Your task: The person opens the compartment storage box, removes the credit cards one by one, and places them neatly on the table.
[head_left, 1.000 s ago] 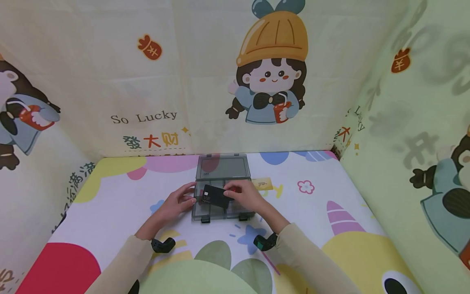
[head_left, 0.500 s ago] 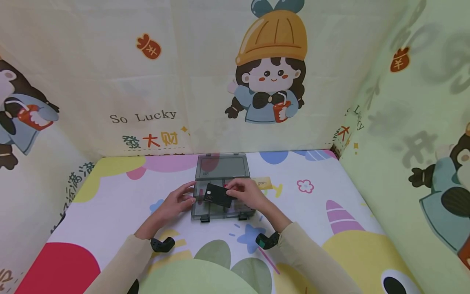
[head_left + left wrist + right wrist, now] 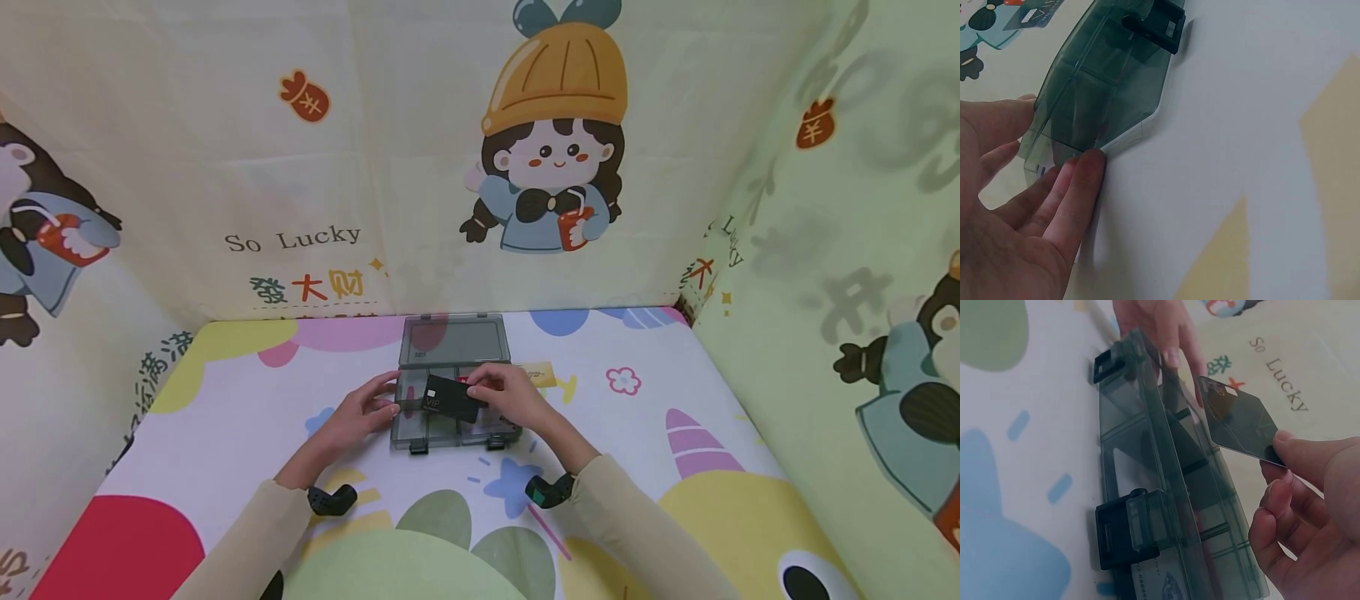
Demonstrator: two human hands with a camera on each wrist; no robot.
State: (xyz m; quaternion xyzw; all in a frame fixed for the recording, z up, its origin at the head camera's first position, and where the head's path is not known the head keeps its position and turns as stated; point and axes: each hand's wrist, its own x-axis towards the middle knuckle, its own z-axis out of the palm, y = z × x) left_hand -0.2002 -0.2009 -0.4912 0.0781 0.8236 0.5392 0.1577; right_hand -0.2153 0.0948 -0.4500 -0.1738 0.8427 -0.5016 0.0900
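Observation:
My right hand [image 3: 510,393] pinches a black card [image 3: 450,398] marked VIP between thumb and fingers, tilted above the box. Its far end hangs free over the compartments in the right wrist view. The grey see-through divided box [image 3: 411,429] lies with its lid [image 3: 453,342] folded back. My left hand [image 3: 363,414] rests against the box's left side. In the left wrist view its fairly straight fingers [image 3: 1088,181] and thumb touch the outer wall. Through the front wall, a pale card [image 3: 1127,472] and a numbered card [image 3: 1160,575] show inside, partly hidden.
A gold card [image 3: 540,373] lies on the tablecloth just right of the box, partly behind my right hand. Two dark latches [image 3: 418,447] stick out from the box's front edge. A printed cloth wall [image 3: 420,167] rises behind the table.
My right hand has shifted slightly to the right, carrying the black card with it across the box. The left hand and the box look unmoved.

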